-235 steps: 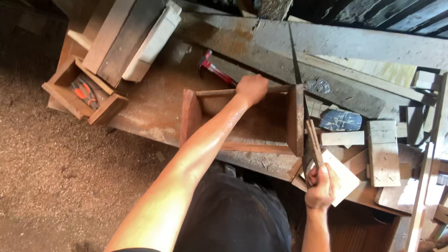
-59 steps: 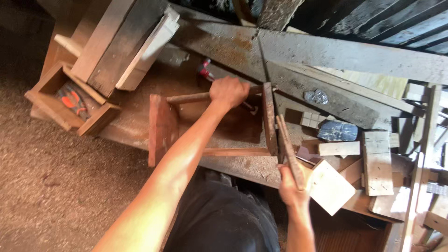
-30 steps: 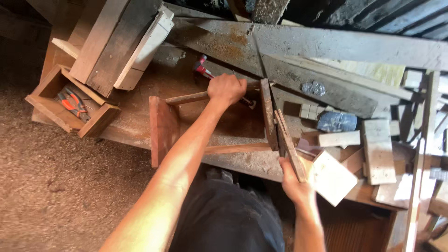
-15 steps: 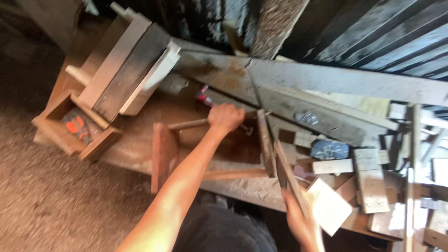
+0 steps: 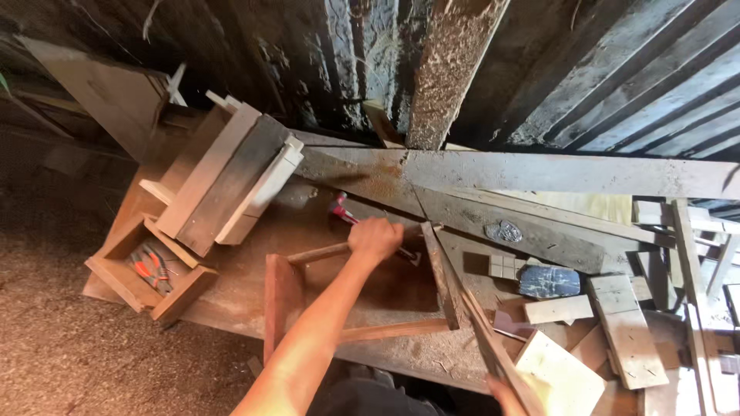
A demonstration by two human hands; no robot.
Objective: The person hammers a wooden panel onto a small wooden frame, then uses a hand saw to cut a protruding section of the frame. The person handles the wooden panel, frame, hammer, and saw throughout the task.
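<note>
Left hand (image 5: 375,239) wrapped around far rail of open wooden frame (image 5: 354,300), mid-counter (image 5: 231,293).
Right hand (image 5: 505,389) barely visible, grip unclear, seemingly on a slat (image 5: 486,339); hammer (image 5: 343,212) behind, offcuts right.

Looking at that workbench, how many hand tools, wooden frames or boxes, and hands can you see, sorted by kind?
Hands: 2, the left hand gripping the wooden frame, the right hand barely showing at the bottom edge
Wooden frames or boxes: 2, that frame and the small box
Hand tools: 2, pliers in the box, red-headed hammer
Total: 6
</note>
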